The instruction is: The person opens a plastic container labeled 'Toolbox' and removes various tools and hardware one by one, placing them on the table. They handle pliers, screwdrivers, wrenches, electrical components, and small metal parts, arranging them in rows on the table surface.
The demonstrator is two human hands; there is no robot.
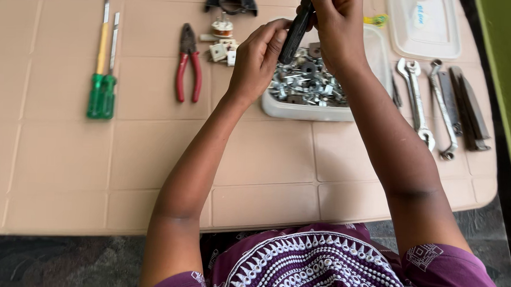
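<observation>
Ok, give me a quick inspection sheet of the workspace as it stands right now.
Surface: beige plastic table with moulded square panels.
Job's things: dark slim tool held over a white tub full of nuts, bolts and small metal parts.
Clutter: two green-handled screwdrivers, red-handled pliers, black guard-like part, small electrical parts, spanners, dark flat tools, clear lid.
Grippers: left hand and right hand both grip the dark tool.
Cables: nothing seen.
Surroundings: dark mottled floor, green wall at right.
</observation>
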